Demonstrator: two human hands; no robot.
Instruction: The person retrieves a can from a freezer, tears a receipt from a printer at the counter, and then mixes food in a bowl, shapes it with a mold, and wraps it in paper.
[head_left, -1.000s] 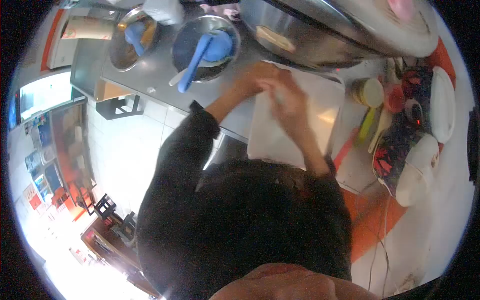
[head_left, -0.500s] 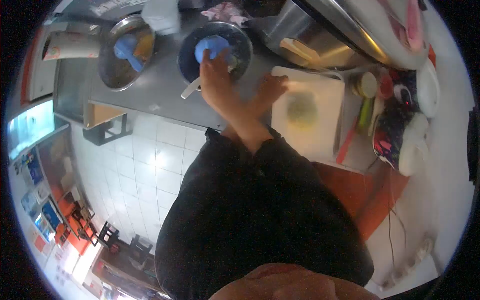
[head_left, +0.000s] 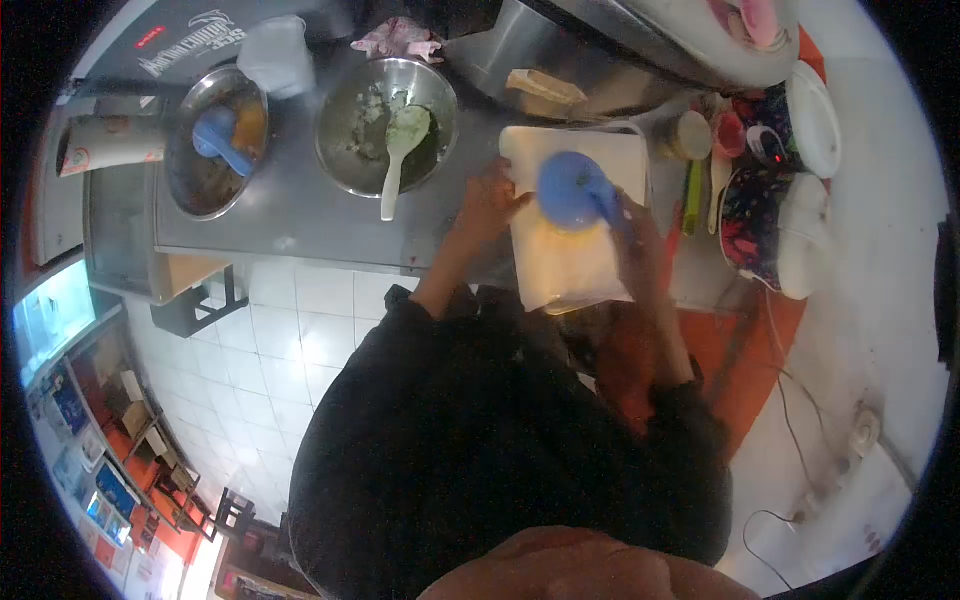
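Note:
My right hand (head_left: 635, 235) grips the handle of a blue scoop (head_left: 570, 190), whose round head is over a white rectangular sheet or board (head_left: 560, 265). What lies under the scoop is mostly hidden; a yellowish patch shows just below it. At the sheet's left edge is my left hand (head_left: 490, 205), fingers apart, thumb reaching onto the edge; whether it pinches the edge I cannot make out. To the left stands a steel bowl (head_left: 330, 150) with pale green food inside and a whitish spoon (head_left: 393, 180) leaning across its rim.
Another steel bowl (head_left: 185, 190) farther left holds a blue utensil (head_left: 220, 140) and orange-brown contents. Behind are a white container (head_left: 277, 57) and a crumpled pink cloth (head_left: 398, 40). Jars (head_left: 688, 135), a green-handled tool (head_left: 692, 195) and a dark patterned item (head_left: 750, 225) crowd the right.
My right hand has moved from the steel bowl to the white sheet, bringing the blue scoop. My arms have uncrossed, and my left hand has shifted left to the sheet's edge.

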